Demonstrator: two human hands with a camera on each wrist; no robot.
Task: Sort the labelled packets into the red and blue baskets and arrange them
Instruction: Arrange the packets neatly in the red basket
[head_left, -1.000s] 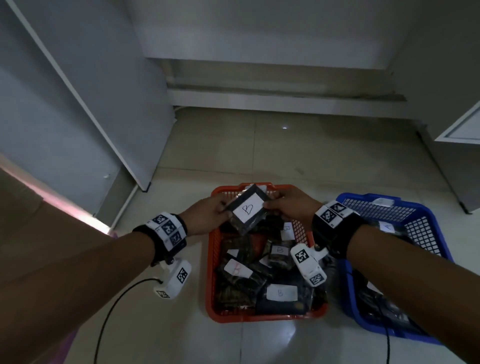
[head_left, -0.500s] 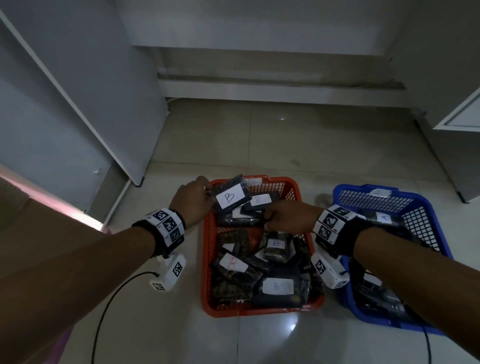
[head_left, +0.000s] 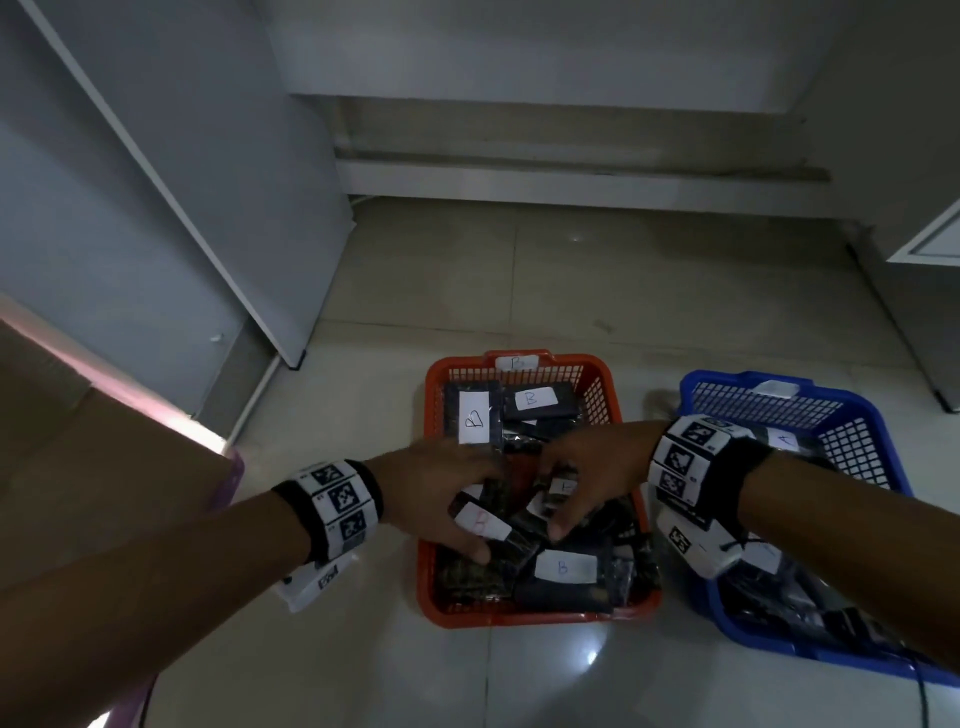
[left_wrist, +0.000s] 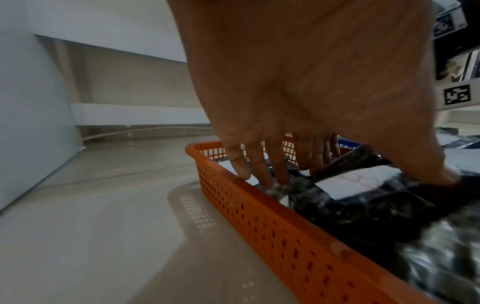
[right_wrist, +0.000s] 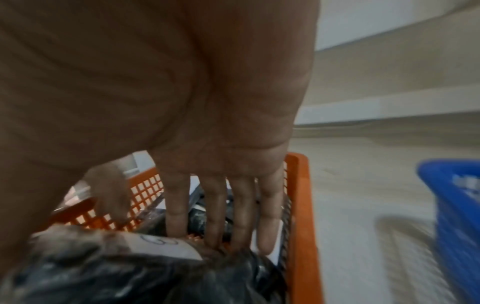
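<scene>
The red basket (head_left: 434, 395) (left_wrist: 259, 226) (right_wrist: 301, 205) on the floor holds several dark packets with white "B" labels. Two of them (head_left: 474, 418) (head_left: 535, 397) lie flat at its far end and another (head_left: 563, 566) lies at the near end. My left hand (head_left: 457, 499) (left_wrist: 324, 156) reaches into the middle and grips a packet with a red-inked label (head_left: 480, 522) (left_wrist: 358, 183), thumb on its near end. My right hand (head_left: 553, 501) (right_wrist: 166, 226) spans another labelled packet (head_left: 565, 487) (right_wrist: 161, 245), fingers behind it. The blue basket (head_left: 696, 384) (right_wrist: 454, 205) stands to the right.
The blue basket holds dark packets, one labelled "A" (head_left: 784, 440). A white panel (head_left: 182, 182) and a cardboard box (head_left: 104, 467) stand to the left. A cabinet (head_left: 930, 244) is at the right. The tiled floor (head_left: 519, 270) runs back to a low step.
My left hand has laid the "B" packet flat at the basket's far left end and drawn back to the middle. My right hand has shifted onto another packet there.
</scene>
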